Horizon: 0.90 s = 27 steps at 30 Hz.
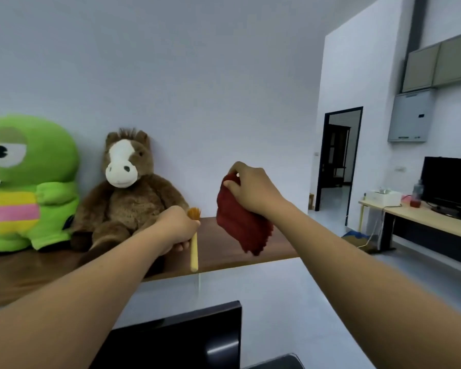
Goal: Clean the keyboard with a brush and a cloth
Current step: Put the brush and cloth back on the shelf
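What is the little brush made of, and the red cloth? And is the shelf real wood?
The brush in the left hand looks like pale, bare wood, with soft orange-brown bristles. The red cloth in the right hand looks like thick ribbed fabric that hangs limp. The shelf shows dark brown grain with slight shine; whether it is real wood or laminate, I cannot tell.

No text, label, brand or number is legible on anything in view.

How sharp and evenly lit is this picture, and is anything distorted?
Head view: soft, even light with no hard shadows; wide-angle bending stretches the forearms; slight softness on the dark red knitted cloth and the wooden-handled brush; a small glare patch on the black monitor.
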Each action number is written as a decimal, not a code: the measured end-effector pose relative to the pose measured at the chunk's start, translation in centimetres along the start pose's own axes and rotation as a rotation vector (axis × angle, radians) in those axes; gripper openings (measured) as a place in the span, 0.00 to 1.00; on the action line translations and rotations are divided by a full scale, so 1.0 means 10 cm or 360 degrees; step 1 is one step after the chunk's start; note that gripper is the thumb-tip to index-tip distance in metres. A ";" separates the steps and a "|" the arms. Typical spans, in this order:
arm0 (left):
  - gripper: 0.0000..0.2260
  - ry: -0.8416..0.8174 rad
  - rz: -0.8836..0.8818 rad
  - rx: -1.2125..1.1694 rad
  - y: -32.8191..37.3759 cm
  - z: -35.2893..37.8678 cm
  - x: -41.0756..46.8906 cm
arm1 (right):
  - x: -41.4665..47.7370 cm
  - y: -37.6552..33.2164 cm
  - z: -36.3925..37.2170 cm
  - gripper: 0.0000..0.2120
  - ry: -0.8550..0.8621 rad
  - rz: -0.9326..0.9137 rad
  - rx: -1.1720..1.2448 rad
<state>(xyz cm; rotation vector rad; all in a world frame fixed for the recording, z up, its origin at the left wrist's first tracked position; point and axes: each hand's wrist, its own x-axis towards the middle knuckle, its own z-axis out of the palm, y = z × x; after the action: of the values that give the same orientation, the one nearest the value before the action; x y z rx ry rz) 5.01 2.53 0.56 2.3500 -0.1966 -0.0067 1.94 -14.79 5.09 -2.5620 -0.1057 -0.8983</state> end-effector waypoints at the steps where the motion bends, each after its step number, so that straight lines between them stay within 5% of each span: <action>1: 0.15 0.0004 -0.0039 0.0016 -0.04 0.03 0.08 | 0.07 0.05 0.13 0.11 -0.0005 0.0062 0.0089; 9: 0.15 -0.0085 -0.0127 0.0161 -0.09 0.30 0.38 | -0.02 0.94 0.74 0.14 -0.0341 0.0430 -0.0279; 12: 0.14 -0.0120 -0.0165 0.0197 -0.07 0.37 0.45 | -0.14 1.07 0.72 0.19 -0.0261 0.0205 -0.0653; 14: 0.16 -0.0156 -0.0200 0.0217 -0.05 0.40 0.48 | -0.23 1.00 0.69 0.19 -0.0282 0.0025 -0.0555; 19: 0.18 -0.0230 -0.0296 0.0271 -0.05 0.47 0.56 | -0.40 0.74 0.80 0.29 -0.1062 0.0044 -0.0365; 27: 0.17 -0.0072 -0.0177 0.0336 -0.10 0.57 0.62 | -0.37 0.59 0.94 0.29 -0.1239 0.0040 -0.0512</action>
<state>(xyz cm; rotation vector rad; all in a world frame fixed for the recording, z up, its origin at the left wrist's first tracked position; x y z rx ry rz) 10.89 -1.68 -3.83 2.5701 -0.0918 -0.0978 5.64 -16.01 -5.90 -3.0578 -0.1617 0.1537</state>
